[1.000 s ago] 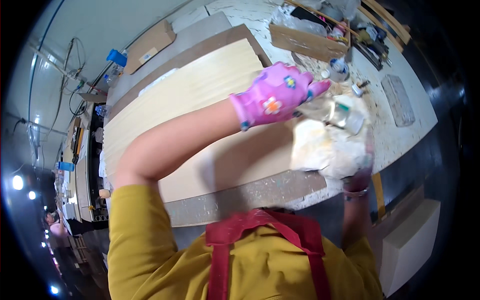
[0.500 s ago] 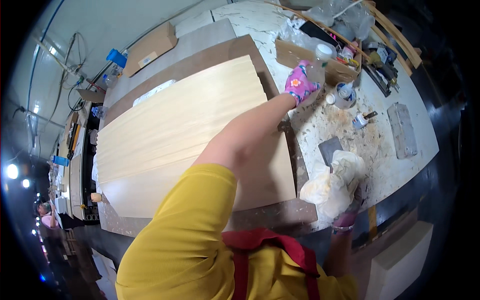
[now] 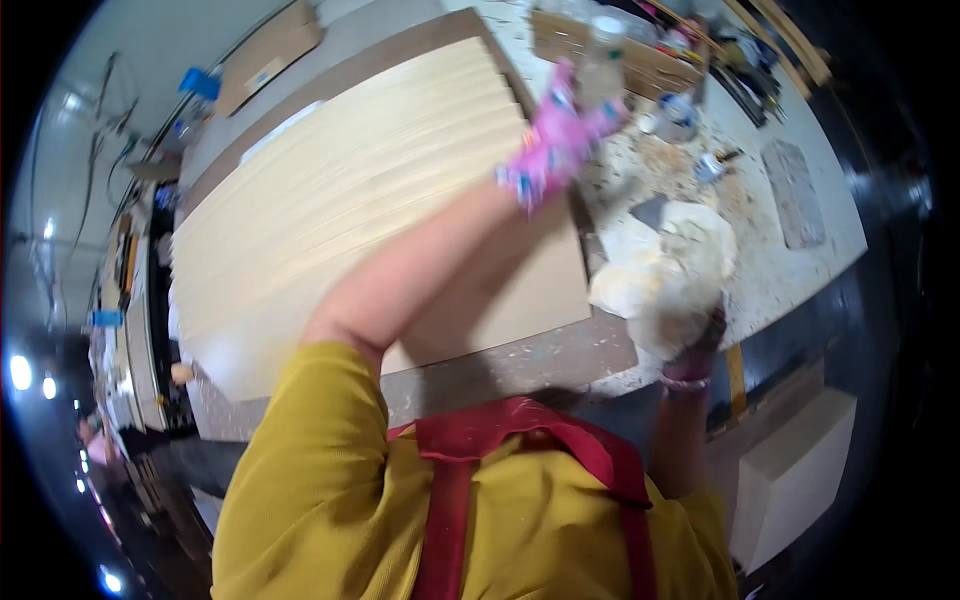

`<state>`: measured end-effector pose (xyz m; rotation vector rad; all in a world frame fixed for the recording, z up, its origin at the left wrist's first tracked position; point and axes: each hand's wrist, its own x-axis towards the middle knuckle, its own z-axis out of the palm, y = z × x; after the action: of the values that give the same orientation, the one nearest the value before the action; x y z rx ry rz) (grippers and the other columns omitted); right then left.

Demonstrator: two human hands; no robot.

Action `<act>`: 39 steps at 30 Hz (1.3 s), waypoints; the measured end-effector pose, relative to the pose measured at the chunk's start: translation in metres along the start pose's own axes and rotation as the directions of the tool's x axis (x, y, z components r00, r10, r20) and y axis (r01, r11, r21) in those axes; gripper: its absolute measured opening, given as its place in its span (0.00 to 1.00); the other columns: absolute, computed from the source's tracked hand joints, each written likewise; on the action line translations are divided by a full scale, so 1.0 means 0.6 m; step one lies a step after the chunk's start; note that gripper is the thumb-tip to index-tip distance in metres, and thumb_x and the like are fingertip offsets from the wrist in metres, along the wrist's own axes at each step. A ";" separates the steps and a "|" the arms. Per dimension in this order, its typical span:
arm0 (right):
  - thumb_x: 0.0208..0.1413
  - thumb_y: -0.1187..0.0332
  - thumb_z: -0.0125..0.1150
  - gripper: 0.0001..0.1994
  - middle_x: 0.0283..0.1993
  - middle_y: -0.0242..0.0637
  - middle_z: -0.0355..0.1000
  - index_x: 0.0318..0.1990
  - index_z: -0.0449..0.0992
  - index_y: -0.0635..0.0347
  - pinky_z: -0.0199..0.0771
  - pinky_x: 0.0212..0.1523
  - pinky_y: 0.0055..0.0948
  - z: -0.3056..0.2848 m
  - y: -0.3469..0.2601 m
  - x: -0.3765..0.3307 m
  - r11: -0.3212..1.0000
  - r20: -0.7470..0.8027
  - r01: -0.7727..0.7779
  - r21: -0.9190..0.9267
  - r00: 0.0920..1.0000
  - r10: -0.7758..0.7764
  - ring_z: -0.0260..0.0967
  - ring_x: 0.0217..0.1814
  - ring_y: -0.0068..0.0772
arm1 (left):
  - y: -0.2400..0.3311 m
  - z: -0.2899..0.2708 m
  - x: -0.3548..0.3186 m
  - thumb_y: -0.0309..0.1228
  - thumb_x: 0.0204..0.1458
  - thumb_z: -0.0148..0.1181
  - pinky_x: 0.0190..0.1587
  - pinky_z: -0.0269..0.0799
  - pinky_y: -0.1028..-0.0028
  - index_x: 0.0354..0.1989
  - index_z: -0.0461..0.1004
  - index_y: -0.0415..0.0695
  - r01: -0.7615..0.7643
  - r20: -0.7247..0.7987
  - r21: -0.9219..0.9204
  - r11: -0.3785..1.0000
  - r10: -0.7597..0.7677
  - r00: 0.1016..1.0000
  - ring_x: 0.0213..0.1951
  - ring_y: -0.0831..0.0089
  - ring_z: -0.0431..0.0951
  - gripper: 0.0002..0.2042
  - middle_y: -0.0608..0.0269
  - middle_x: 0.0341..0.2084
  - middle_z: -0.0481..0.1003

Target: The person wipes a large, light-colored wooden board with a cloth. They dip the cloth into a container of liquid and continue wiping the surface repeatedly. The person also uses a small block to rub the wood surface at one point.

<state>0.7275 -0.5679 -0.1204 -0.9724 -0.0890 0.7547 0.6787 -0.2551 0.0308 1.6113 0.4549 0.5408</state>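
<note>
My left hand (image 3: 558,145), in a pink patterned glove, is blurred by motion. Its fingers are spread and nothing is in its palm. Just beyond the fingertips stands a clear bottle (image 3: 602,70) with a white cap. A crumpled off-white cloth (image 3: 665,270) is bunched in my right hand (image 3: 698,350), which wears a darker glove; its fingers are mostly hidden by the cloth. Beneath my left forearm lies a fanned stack of thin pale wood sheets (image 3: 360,190). A dark grey flat piece (image 3: 650,210) shows partly behind the cloth.
A cardboard box (image 3: 650,70) holds assorted items at the back right. Nearby are a white-and-blue container (image 3: 676,115), a small bottle (image 3: 710,165) with a brush-like handle, and a grey block (image 3: 793,195). A pale box-shaped block (image 3: 795,480) is below the table's right edge.
My left hand has let go of the clear bottle and drawn back toward the wood sheets, its fingers opening. The right hand still holds the cloth. The whole view has shifted slightly.
</note>
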 end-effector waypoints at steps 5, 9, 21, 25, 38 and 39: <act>0.63 0.53 0.44 0.26 0.57 0.43 0.68 0.61 0.64 0.64 0.69 0.58 0.38 0.134 -0.027 -0.045 0.998 0.064 0.068 -0.007 0.996 -0.067 0.68 0.56 0.41 | -0.038 0.001 -0.255 0.31 0.55 0.63 0.45 0.70 0.75 0.55 0.68 0.39 0.273 0.409 -0.024 0.962 -0.240 0.880 0.41 0.82 0.70 0.21 0.67 0.37 0.73; 0.62 0.58 0.48 0.24 0.54 0.40 0.68 0.60 0.63 0.64 0.69 0.55 0.31 0.191 0.004 -0.067 0.594 0.340 0.446 -0.670 0.895 -0.290 0.67 0.54 0.33 | -0.042 -0.022 -0.284 0.30 0.55 0.63 0.45 0.70 0.75 0.44 0.74 0.39 0.233 0.139 -0.415 0.879 -0.192 0.972 0.38 0.79 0.72 0.12 0.65 0.34 0.75; 0.60 0.54 0.51 0.26 0.52 0.42 0.70 0.61 0.65 0.61 0.71 0.43 0.39 0.546 0.156 -0.041 0.759 0.632 0.443 -0.477 0.773 -0.054 0.70 0.46 0.40 | -0.058 -0.435 -0.555 0.35 0.50 0.58 0.59 0.64 0.56 0.53 0.73 0.48 -0.424 0.332 0.840 0.339 0.296 0.895 0.55 0.57 0.71 0.20 0.59 0.51 0.74; 0.48 0.61 0.59 0.30 0.61 0.44 0.66 0.62 0.66 0.56 0.58 0.66 0.41 0.778 0.262 -0.123 -0.209 0.880 0.898 -0.387 0.427 0.206 0.60 0.66 0.45 | -0.102 -0.510 -0.599 0.44 0.52 0.55 0.65 0.53 0.52 0.56 0.72 0.56 -0.309 0.305 0.928 0.210 0.053 0.951 0.65 0.60 0.59 0.21 0.62 0.59 0.67; 0.53 0.71 0.52 0.16 0.47 0.43 0.75 0.49 0.76 0.60 0.72 0.50 0.39 0.546 0.174 0.059 -0.415 0.690 0.552 -0.723 0.545 -0.477 0.73 0.48 0.44 | -0.104 -0.525 -0.589 0.45 0.52 0.54 0.68 0.48 0.53 0.58 0.70 0.57 -0.353 0.329 0.928 0.119 0.182 0.927 0.69 0.61 0.54 0.23 0.67 0.64 0.62; 0.51 0.70 0.54 0.17 0.52 0.41 0.74 0.49 0.77 0.58 0.70 0.55 0.39 0.580 0.209 0.036 -0.424 0.818 0.702 -0.572 0.445 -0.365 0.72 0.52 0.42 | -0.103 -0.525 -0.593 0.45 0.52 0.54 0.67 0.48 0.53 0.58 0.70 0.57 -0.337 0.315 0.936 0.106 0.184 0.931 0.69 0.61 0.54 0.23 0.67 0.64 0.62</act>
<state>0.5400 -0.2646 -0.0206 -1.9139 -1.5827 -0.5414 0.2070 -0.2022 -0.0357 3.1143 0.4391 0.3705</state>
